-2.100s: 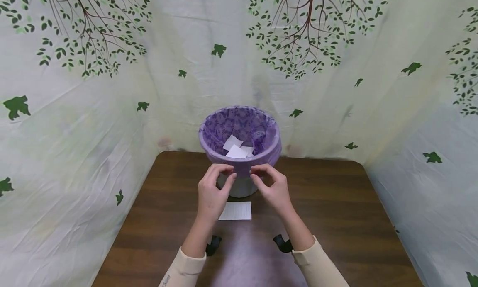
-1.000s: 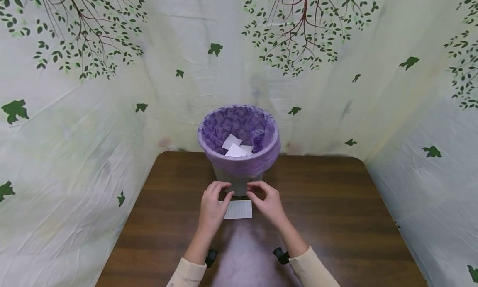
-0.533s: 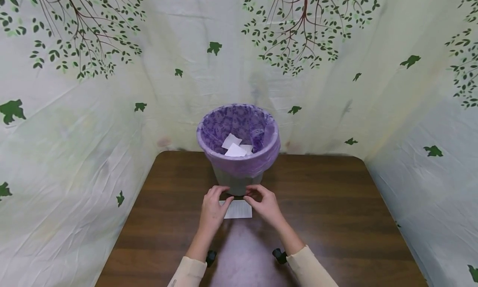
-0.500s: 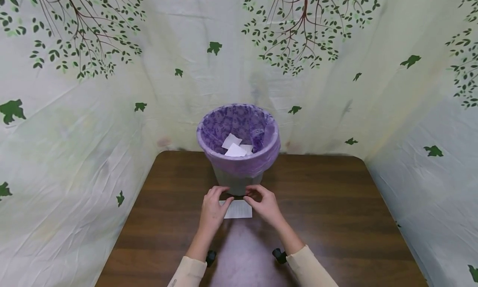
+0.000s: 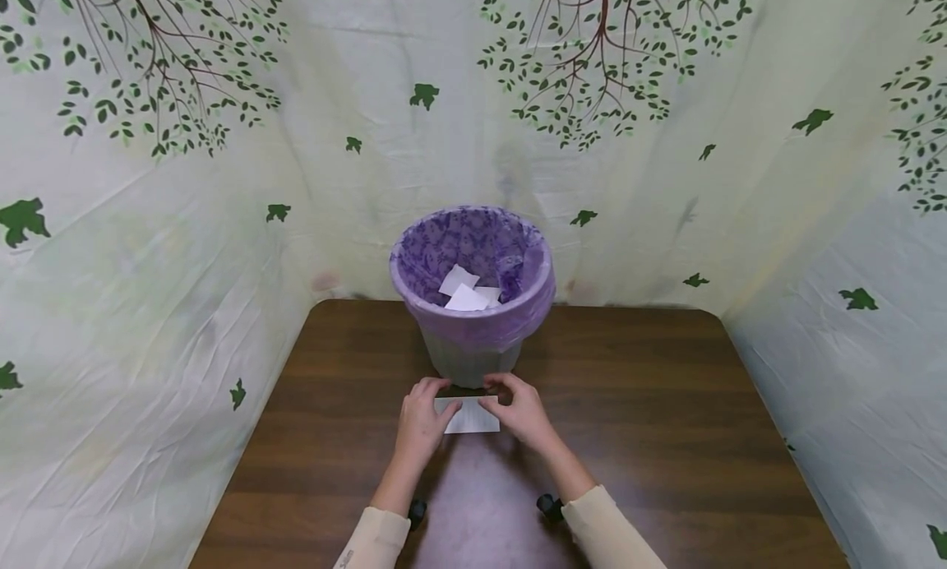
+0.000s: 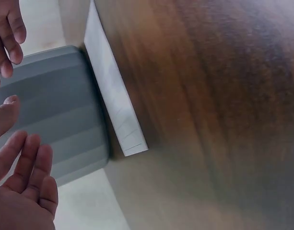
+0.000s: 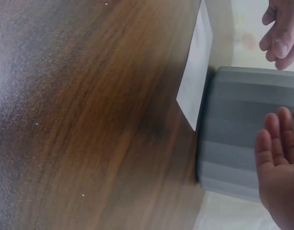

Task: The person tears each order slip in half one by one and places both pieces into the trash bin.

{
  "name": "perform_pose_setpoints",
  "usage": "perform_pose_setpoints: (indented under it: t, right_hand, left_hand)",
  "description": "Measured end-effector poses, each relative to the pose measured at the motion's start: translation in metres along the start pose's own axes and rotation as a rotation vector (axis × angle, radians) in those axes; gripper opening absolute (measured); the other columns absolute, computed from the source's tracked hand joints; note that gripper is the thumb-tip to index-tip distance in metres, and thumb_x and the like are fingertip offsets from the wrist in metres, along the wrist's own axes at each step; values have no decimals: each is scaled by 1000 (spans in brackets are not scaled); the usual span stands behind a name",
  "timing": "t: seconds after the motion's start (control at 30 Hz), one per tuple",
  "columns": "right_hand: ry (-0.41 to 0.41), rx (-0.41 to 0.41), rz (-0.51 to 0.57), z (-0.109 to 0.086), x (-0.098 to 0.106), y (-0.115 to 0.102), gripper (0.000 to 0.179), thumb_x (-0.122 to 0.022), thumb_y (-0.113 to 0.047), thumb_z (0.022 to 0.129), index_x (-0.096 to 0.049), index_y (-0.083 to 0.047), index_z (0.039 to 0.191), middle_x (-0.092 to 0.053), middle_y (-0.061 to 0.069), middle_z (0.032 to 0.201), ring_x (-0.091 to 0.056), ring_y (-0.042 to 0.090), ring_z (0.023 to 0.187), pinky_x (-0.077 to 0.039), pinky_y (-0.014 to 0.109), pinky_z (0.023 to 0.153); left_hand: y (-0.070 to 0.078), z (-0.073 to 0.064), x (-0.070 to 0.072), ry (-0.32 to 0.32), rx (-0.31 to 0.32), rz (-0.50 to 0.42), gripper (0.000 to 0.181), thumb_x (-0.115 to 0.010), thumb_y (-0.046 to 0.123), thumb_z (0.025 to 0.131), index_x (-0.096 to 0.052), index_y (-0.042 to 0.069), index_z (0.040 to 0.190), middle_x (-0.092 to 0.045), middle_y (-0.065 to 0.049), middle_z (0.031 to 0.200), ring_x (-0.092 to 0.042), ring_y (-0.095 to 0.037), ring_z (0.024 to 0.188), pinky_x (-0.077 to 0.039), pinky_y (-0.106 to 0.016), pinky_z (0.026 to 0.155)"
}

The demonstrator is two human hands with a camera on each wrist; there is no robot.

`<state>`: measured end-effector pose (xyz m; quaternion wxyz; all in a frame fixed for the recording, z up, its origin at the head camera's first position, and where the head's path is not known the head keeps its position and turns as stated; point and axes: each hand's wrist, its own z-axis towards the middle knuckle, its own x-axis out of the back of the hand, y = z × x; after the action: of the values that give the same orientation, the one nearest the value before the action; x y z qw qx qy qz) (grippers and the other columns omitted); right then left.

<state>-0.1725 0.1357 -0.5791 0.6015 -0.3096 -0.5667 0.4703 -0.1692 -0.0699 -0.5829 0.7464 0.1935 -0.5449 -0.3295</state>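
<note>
A small white ruled sheet of paper [image 5: 473, 418] lies flat on the table just in front of a grey waste bin [image 5: 473, 363]. My left hand [image 5: 420, 421] hovers over the sheet's left end, thumb and fingers apart with nothing between them. Over the right end is my right hand [image 5: 524, 413], fingers bent loosely and holding nothing. In the left wrist view the paper [image 6: 111, 76] is apart from both hands, and the left hand [image 6: 24, 191] has relaxed fingers. The right wrist view likewise shows the right hand [image 7: 283, 177] raised off the paper [image 7: 197, 72].
A purple patterned liner [image 5: 473, 326] covers the bin's rim, and several white paper pieces [image 5: 468, 298] lie inside. The brown wooden table [image 5: 629, 421] reaches back to a leaf-printed cloth backdrop [image 5: 355, 224]. Dark wrist devices [image 5: 550, 507] sit by the cuffs.
Both hands have come down and back from in front of the bin's upper part to just above the sheet. Bin and paper stay in place.
</note>
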Motion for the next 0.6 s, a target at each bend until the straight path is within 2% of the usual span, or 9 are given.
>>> perform_pose_setpoints:
  t: [0.17, 0.4, 0.6]
  right_hand:
    - [-34, -9, -75, 1, -5, 7, 42, -83, -12, 89, -71, -1, 127, -76, 19, 120, -71, 40, 109, -56, 57, 95]
    - [-61, 2, -138, 3, -11, 19, 45, -84, -15, 87, -71, 0, 128, -75, 18, 120, -67, 39, 101, -56, 51, 86]
    - [-76, 5, -151, 4, -13, 26, 47, -84, -18, 87, -71, -1, 129, -75, 16, 123, -70, 36, 110, -57, 54, 92]
  left_hand:
    - [-9, -2, -6, -43, 21, 30, 42, -89, 16, 83, -74, 3, 121, -73, -14, 120, -66, -38, 116, -52, -56, 98]
    - [-18, -4, -14, -86, 11, 86, 47, -91, 16, 80, -74, 2, 121, -71, -14, 120, -65, -37, 115, -50, -54, 96]
    - [-22, -4, -18, -120, 14, 88, 49, -91, 14, 80, -73, 1, 123, -70, -16, 123, -64, -38, 118, -50, -55, 99]
